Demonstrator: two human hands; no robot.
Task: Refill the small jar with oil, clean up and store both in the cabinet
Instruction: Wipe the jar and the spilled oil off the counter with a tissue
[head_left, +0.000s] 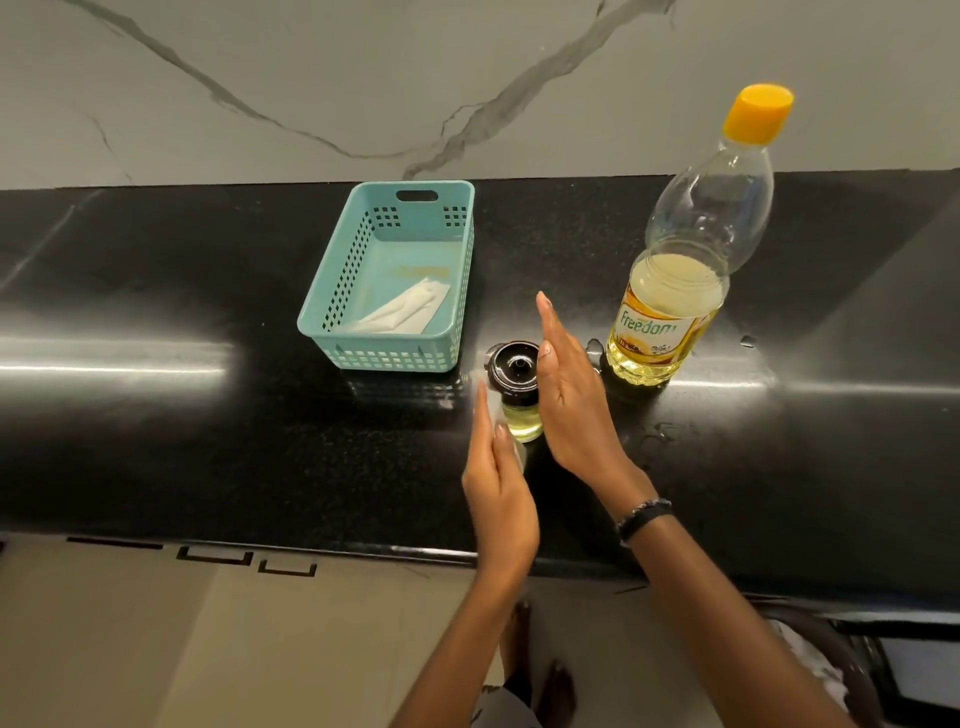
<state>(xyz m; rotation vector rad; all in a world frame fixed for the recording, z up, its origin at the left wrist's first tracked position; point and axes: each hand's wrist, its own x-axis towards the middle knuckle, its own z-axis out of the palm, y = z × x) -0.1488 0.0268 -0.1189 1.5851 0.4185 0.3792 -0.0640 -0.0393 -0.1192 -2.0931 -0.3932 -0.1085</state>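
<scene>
Head view: small glass jar (519, 410) sits on the black counter (208, 441) near the front edge, black lid (514, 370) on, yellow oil visible in the lower part; my two hands flank it; left hand (498, 488) is on the jar's left side, fingers straight and together, tips up against the glass, some clear or whitish thing between palm and jar but too blurred to tell what; right hand (569, 400) is on the jar's right side, fingers straight and together pointing away from me, thumb beside the lid; neither hand curled round the jar; dark bracelet (644, 517) on my right wrist; oil bottle (685, 249) stands upright just right of the jar, orange cap (758, 111) on, label reads Freedom, oil only in the lower part; a few wet spots (660, 431) on the counter around the bottle base; teal plastic basket (353, 291) behind and left of the jar, white tissue (402, 312) lying inside it; marble-patterned wall (311, 78) behind the counter.
</scene>
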